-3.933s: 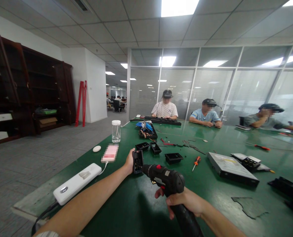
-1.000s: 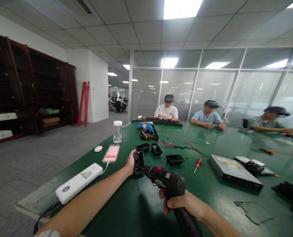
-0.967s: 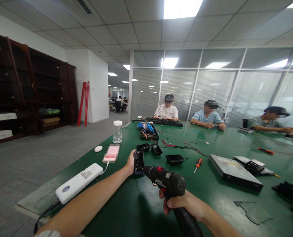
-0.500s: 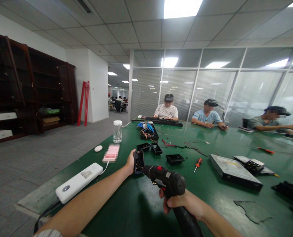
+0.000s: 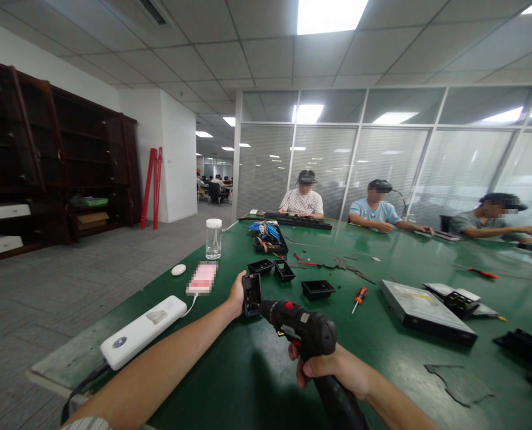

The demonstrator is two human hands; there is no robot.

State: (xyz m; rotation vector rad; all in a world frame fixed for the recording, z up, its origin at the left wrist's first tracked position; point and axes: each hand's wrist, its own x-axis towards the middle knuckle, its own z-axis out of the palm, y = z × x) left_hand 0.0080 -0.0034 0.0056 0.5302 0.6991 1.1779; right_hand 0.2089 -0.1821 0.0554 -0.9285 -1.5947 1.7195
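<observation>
My left hand [image 5: 236,294] is closed on the side of a small black plastic housing [image 5: 252,292], tilted up with its hollow side facing me. Around the handle of a black power drill [image 5: 304,325] with red buttons, the fingers of my right hand [image 5: 332,367] are wrapped. The drill's nose points left at the lower right of the housing; whether its bit touches a screw inside cannot be made out. Just beyond lie three similar black housings: one on the left [image 5: 260,266], one in the middle [image 5: 284,270] and one on the right [image 5: 317,289].
An orange screwdriver [image 5: 359,298] and a flat metal drive case [image 5: 427,310] lie to the right. On the left are a white power strip [image 5: 144,331], a phone [image 5: 202,278] and a clear jar [image 5: 213,242]. A bin of wires [image 5: 272,243] stands farther back. Three people sit across the green table [image 5: 221,382].
Both my hands, the drill and the housing look unmoved. Across the table, the person in light blue has stretched an arm out to the right along the tabletop.
</observation>
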